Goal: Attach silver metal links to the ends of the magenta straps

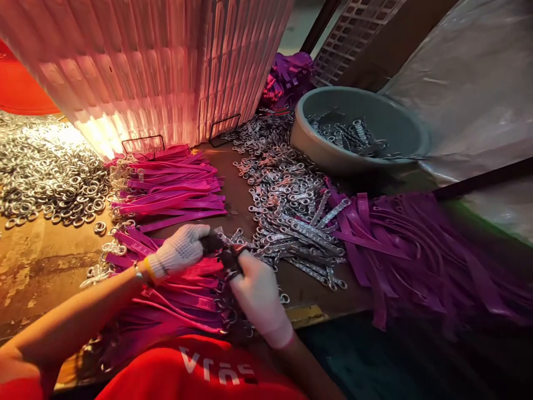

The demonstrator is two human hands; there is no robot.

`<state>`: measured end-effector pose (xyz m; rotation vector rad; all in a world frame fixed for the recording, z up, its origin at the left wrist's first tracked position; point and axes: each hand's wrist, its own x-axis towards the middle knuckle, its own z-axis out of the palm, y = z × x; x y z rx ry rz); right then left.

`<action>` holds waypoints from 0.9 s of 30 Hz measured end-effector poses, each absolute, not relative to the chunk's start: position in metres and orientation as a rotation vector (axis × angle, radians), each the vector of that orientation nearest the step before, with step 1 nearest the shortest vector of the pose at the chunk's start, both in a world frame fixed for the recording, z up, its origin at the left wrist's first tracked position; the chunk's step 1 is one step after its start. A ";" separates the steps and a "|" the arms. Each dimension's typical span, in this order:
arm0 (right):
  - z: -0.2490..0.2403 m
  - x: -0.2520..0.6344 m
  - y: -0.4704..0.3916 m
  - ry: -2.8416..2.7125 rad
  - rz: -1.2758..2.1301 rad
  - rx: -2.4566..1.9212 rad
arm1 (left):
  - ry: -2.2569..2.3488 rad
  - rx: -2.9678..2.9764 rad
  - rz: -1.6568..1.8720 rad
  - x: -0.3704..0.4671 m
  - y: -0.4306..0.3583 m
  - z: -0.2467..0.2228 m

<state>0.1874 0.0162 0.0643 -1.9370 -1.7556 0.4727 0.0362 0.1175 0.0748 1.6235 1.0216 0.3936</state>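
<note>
White knit gloves with dark fingertips cover both hands. My left hand (183, 247) is closed, its dotted glove bent at the fingers above the near bundle of magenta straps (183, 300). Just to its right, my right hand (258, 291) is closed too, with its fingertips nearly meeting the left ones. Whatever is pinched between them is too small and dark to make out. Beyond the left hand lies a second row of magenta straps (179, 191) with metal rings at their left ends. Close to the right hand is a heap of silver link strips (295, 222).
Loose metal rings (54, 172) are piled at the left. A corrugated translucent panel (158, 72) stands behind the straps. At the back right, a grey basin (308, 130) holds more metal strips. Purple straps (400, 250) hang over the table's right front edge.
</note>
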 end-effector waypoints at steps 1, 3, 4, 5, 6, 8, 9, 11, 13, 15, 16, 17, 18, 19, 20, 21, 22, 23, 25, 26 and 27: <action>0.062 0.196 0.019 -1.702 0.490 -1.942 | 1.062 1.832 0.361 0.045 0.131 0.074; 0.059 0.209 0.022 -1.636 0.490 -1.903 | 1.158 2.112 0.354 0.064 0.159 0.068; 0.057 0.213 0.022 -1.635 0.502 -1.869 | 1.217 2.156 0.344 0.075 0.171 0.064; 0.055 0.216 0.022 -1.650 0.520 -1.835 | 1.247 2.165 0.338 0.084 0.182 0.060; 0.054 0.217 0.022 -1.671 0.539 -1.810 | 1.275 2.156 0.334 0.092 0.191 0.055; 0.052 0.219 0.022 -1.707 0.571 -1.784 | 1.290 2.125 0.336 0.103 0.203 0.047; 0.052 0.220 0.024 -1.713 0.577 -1.773 | 1.291 2.116 0.340 0.105 0.205 0.044; 0.052 0.223 0.028 -1.691 0.566 -1.734 | 1.274 2.104 0.347 0.104 0.206 0.043; 0.052 0.226 0.033 -1.652 0.558 -1.670 | 1.229 2.094 0.352 0.095 0.201 0.047; 0.053 0.228 0.039 -1.638 0.572 -1.628 | 1.178 2.086 0.354 0.081 0.191 0.057; 0.053 0.228 0.042 -1.655 0.579 -1.628 | 1.157 2.062 0.355 0.072 0.184 0.063; 0.054 0.226 0.044 -1.689 0.578 -1.643 | 1.144 2.001 0.354 0.063 0.176 0.070; 0.055 0.224 0.047 -1.740 0.568 -1.668 | 1.136 1.903 0.353 0.054 0.167 0.076; 0.057 0.221 0.049 -1.807 0.549 -1.698 | 1.131 1.742 0.352 0.045 0.157 0.081; 0.059 0.217 0.051 -1.885 0.525 -1.729 | 1.125 1.586 0.347 0.037 0.147 0.086; 0.062 0.212 0.053 -1.969 0.494 -1.760 | 1.116 1.441 0.345 0.031 0.138 0.089; 0.066 0.207 0.055 -2.051 0.463 -1.787 | 1.113 1.335 0.345 0.026 0.128 0.091; 0.069 0.202 0.056 -2.130 0.431 -1.810 | 1.120 1.286 0.347 0.022 0.120 0.092; 0.076 0.194 0.057 -2.268 0.379 -1.841 | 1.149 1.285 0.366 0.019 0.108 0.090; 0.078 0.191 0.057 -2.323 0.360 -1.847 | 1.162 1.326 0.373 0.018 0.105 0.088; 0.080 0.188 0.056 -2.373 0.348 -1.843 | 1.170 1.389 0.383 0.018 0.102 0.085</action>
